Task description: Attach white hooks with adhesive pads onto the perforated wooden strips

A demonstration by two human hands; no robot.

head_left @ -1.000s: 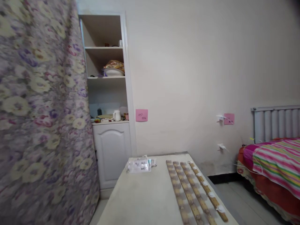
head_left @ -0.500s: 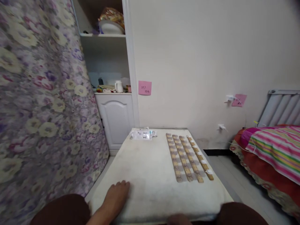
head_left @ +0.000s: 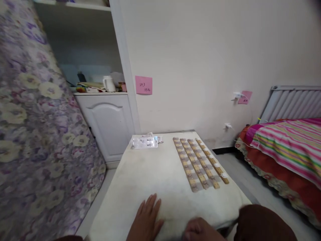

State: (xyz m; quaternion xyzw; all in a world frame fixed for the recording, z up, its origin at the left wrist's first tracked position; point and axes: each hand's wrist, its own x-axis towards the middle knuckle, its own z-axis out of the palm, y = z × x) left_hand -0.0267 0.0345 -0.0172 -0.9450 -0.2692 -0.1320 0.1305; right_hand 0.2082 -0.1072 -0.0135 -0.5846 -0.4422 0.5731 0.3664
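My left hand (head_left: 146, 219) lies flat, palm down, on the near part of a white cloth-covered table (head_left: 155, 174), fingers stretched out and holding nothing. My right hand (head_left: 202, 230) rests at the table's near edge; its knuckles look curled, and I cannot see whether it holds anything. A dark brown sleeve (head_left: 260, 224) covers my right arm. Several wooden strips (head_left: 199, 164) with small white pieces on them lie side by side on the right half of the table. A clear plastic packet (head_left: 144, 142) lies at the far left corner.
A floral curtain (head_left: 37, 134) hangs close on the left. A white cabinet (head_left: 106, 120) with a shelf of small items stands behind the table. Pink notes (head_left: 143, 85) are stuck on the wall. A striped bed (head_left: 286, 147) and radiator (head_left: 293, 100) are to the right.
The view has tilted down from the wall and shelves to the table. Both hands came into sight at the near edge, and my left hand slid right and forward on the cloth.
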